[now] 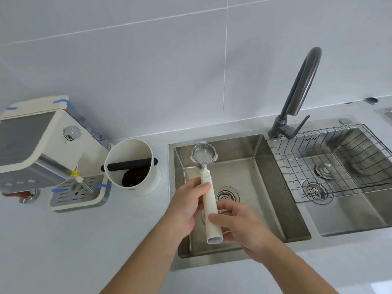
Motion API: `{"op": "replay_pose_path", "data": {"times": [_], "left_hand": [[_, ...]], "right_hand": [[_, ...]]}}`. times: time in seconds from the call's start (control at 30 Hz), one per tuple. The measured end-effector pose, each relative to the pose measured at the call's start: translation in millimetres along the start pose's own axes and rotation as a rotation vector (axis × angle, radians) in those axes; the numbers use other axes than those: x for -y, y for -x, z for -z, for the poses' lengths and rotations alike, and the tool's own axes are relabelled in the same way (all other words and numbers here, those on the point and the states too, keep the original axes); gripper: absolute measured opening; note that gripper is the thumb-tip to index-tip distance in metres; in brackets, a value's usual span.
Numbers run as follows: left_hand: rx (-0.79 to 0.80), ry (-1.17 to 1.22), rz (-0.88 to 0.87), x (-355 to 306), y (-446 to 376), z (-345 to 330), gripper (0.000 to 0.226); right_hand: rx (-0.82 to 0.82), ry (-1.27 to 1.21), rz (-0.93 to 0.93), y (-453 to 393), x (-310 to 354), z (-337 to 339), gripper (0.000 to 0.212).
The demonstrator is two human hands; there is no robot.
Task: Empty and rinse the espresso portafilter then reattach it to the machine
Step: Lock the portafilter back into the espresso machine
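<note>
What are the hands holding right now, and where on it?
Both hands hold the portafilter by its white handle: left hand mid-handle, right hand near the end.

cream portafilter (210, 200) handle, steel basket, white knock box (135, 166), black bar, dark grey faucet (297, 92)

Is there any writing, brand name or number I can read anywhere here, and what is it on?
None can be read.
Coffee machine: pale marks on its front panel, too blurred to read.
White bin: a small dark mark near its base, too small to read.
Yellow tag under the machine: no legible text.
Sink: dark marks on the right basin's back wall, behind the wire rack, too small to read.
Coffee handle, held in both hands: no writing seen.
</note>
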State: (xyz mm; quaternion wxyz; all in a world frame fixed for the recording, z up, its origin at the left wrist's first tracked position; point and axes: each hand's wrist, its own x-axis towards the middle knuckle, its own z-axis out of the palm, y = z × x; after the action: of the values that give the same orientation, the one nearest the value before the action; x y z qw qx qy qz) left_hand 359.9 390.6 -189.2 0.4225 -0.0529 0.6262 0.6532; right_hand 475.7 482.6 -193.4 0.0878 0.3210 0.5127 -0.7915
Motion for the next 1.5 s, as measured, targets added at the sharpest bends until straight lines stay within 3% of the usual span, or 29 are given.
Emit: {"op": "replay_pose_path", "data": {"times": [0.17,0.33,0.47,0.63,0.9,1.5], "left_hand": [[0.017,-0.007,0.009,-2,7,34,0.02],[0.059,-0.019,-0.019,-7,18,71,0.022],[0.1,-0.02,-0.015,-8,30,115,0.022],[0.132,-0.03,-0.02,-6,43,171,0.018],[0.172,-0.074,-0.033,0,64,246,0.021],[0.051,-0.175,-0.067,0,88,349,0.015]], "right_hand": [[-0.014,0.002,0.014,2,-8,-31,0.027],[-0.017,-0.012,0.023,3,-16,-71,0.016],[-0.06,0.002,0.02,4,-32,-118,0.038],[-0.086,-0.007,0.02,4,-54,-171,0.027],[-0.113,-0.008,0.014,4,-89,-245,0.039],[0.076,0.107,-0.075,-19,-112,-327,0.045]]}}
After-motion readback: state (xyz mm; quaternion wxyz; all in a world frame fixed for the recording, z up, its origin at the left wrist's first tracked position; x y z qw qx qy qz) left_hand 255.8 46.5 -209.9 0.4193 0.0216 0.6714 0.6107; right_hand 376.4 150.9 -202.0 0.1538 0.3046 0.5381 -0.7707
